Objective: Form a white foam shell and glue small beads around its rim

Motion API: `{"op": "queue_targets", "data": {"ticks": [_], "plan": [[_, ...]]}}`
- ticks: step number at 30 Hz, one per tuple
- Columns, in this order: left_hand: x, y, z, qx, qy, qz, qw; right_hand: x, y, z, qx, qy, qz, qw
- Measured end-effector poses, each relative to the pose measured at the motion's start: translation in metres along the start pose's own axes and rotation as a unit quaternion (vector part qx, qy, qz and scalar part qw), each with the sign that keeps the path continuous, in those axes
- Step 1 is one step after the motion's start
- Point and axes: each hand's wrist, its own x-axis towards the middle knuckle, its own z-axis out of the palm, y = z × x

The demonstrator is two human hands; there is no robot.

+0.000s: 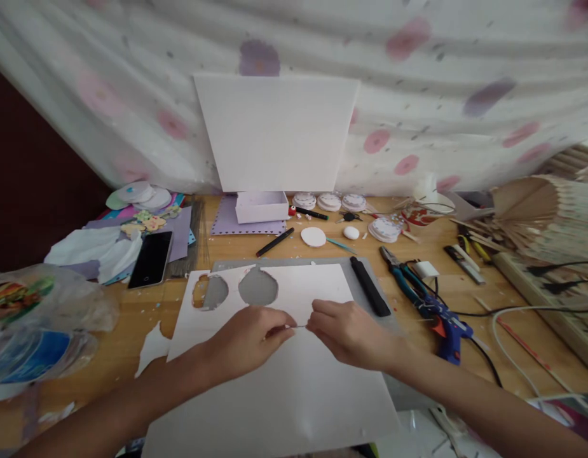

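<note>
Pinching a thin dark strand (300,326) in the fingertips of our left hand (253,334) and right hand (346,329), over the cut white board (274,401), we could kink or drop it by tugging unevenly.

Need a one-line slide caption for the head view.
Left hand and right hand hold a thin strand between them over a holed white sheet, with a blue glue gun at right.
</note>
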Motion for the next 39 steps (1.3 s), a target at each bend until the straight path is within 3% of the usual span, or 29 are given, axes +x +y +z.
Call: {"op": "queue_targets", "data": {"ticks": [4,8,11,14,15,17,21,25,27,29,31,33,34,35,36,37,39], "plan": [[-0.014,-0.010,-0.008,0.028,0.049,0.034,0.998,-0.001,0.003,-0.008,0.124,0.006,0.061,0.990],[-0.020,-0.015,-0.003,0.142,0.124,0.147,0.971,0.008,-0.003,-0.017,0.220,-0.015,0.055,0.974],[-0.020,-0.014,0.001,0.236,0.163,0.225,0.931,0.018,-0.007,-0.018,0.311,-0.090,0.074,0.943],[-0.019,-0.012,0.002,0.279,0.169,0.261,0.909,0.026,-0.007,-0.015,0.371,-0.197,0.081,0.904],[-0.019,-0.012,0.002,0.285,0.168,0.266,0.905,0.027,-0.007,-0.012,0.372,-0.222,0.069,0.898],[-0.021,-0.011,0.004,0.293,0.154,0.264,0.906,0.029,-0.007,-0.007,0.334,-0.225,0.036,0.915],[-0.023,-0.010,0.005,0.241,0.089,0.227,0.939,0.026,-0.010,0.006,0.144,-0.146,-0.027,0.978],[-0.020,-0.010,0.001,0.036,0.028,0.121,0.992,0.020,-0.015,0.014,-0.033,-0.092,-0.101,0.990],[-0.016,-0.012,-0.003,-0.107,-0.033,0.032,0.993,0.018,-0.019,0.012,-0.096,-0.034,-0.141,0.985],[-0.011,-0.017,-0.004,-0.272,-0.126,-0.050,0.953,0.016,-0.024,0.006,-0.147,0.028,-0.179,0.972],[-0.006,-0.024,-0.001,-0.421,-0.223,-0.106,0.873,0.016,-0.028,-0.001,-0.181,0.070,-0.220,0.956],[-0.001,-0.030,0.002,-0.502,-0.295,-0.138,0.801,0.016,-0.029,-0.006,-0.196,0.076,-0.256,0.943],[0.000,-0.032,0.002,-0.506,-0.316,-0.143,0.790,0.016,-0.028,-0.006,-0.197,0.069,-0.263,0.942],[0.001,-0.032,0.001,-0.489,-0.321,-0.141,0.799,0.015,-0.027,-0.005,-0.190,0.058,-0.256,0.946],[0.001,-0.032,-0.001,-0.451,-0.305,-0.134,0.828,0.015,-0.025,-0.004,-0.174,0.045,-0.236,0.955],[-0.001,-0.029,-0.004,-0.394,-0.263,-0.124,0.872,0.014,-0.022,-0.001,-0.152,0.033,-0.204,0.967],[-0.008,-0.021,-0.009,-0.235,-0.110,-0.089,0.962,0.012,-0.016,0.004,-0.100,0.021,-0.136,0.985]]}}
